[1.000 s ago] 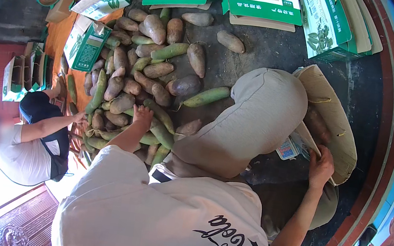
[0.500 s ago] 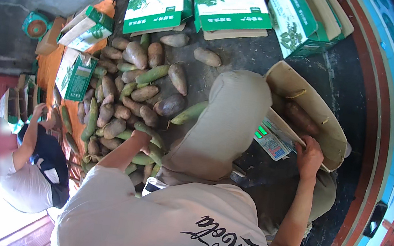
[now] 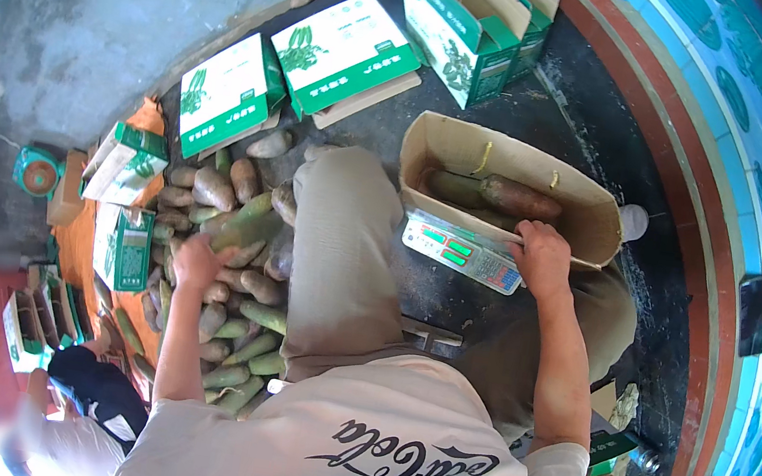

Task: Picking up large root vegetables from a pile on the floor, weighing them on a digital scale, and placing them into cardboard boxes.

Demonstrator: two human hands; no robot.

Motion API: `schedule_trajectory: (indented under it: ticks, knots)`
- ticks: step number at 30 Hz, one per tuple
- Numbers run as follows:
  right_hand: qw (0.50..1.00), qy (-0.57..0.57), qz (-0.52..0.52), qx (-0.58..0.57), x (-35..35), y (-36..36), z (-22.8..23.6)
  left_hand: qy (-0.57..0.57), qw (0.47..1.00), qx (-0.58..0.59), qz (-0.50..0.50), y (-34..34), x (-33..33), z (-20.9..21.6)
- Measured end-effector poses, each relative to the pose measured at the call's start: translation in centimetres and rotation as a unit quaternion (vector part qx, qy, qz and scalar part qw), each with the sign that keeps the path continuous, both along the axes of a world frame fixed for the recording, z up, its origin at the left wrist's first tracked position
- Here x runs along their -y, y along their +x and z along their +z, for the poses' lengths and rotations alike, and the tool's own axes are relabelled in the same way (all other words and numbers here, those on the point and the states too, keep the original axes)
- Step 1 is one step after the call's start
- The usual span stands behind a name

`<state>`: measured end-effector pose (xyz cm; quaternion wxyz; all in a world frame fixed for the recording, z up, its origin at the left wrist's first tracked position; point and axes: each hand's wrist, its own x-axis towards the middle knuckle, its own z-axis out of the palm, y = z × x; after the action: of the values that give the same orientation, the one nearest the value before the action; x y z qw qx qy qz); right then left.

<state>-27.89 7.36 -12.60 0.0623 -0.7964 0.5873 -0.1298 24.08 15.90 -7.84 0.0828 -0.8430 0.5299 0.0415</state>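
My left hand (image 3: 197,261) reaches over a heap of brownish and green radishes (image 3: 262,288). Its fingers are closed round the lower end of a long green radish (image 3: 243,223), slightly blurred. The right hand (image 3: 542,257) grips the near rim of an open cardboard box (image 3: 596,231), thumb and fingers on either side of the edge. Inside that box lie a reddish-brown radish (image 3: 521,199) and a greener one (image 3: 454,186). A digital scale (image 3: 462,253) with green lit displays shows at the box's near side, partly hidden by it.
Two white-and-green cartons (image 3: 338,57) lie at the back, with an open carton (image 3: 472,41) to their right. Smaller cartons (image 3: 121,250) stand left of the heap. A co-worker (image 3: 90,402) crouches at lower left. A phone (image 3: 752,315) rests on the ledge at right.
The view has swung to the right. My left hand has come up from the heap with a green radish. My right hand keeps its grip on the box rim.
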Motion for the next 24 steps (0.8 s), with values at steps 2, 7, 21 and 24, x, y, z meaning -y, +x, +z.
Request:
schedule_trajectory:
  ticks: [2,7,21,24]
  knots:
    - [1.000,0.001,-0.004,-0.001,0.0,0.2,0.0,-0.135,0.991,0.014,-0.017,-1.4,2.3,3.0]
    - [1.000,0.005,-0.009,0.001,-0.1,-0.1,-0.2,-0.285,0.949,-0.091,-0.103,-5.8,7.8,9.4]
    - [1.000,0.005,-0.009,0.007,0.0,0.1,-0.1,-0.143,0.870,-0.266,-0.389,-24.5,16.4,7.4]
    - [1.000,0.006,-0.011,0.007,0.0,-0.1,-0.2,-0.263,0.840,-0.263,-0.395,-23.5,16.7,8.0]
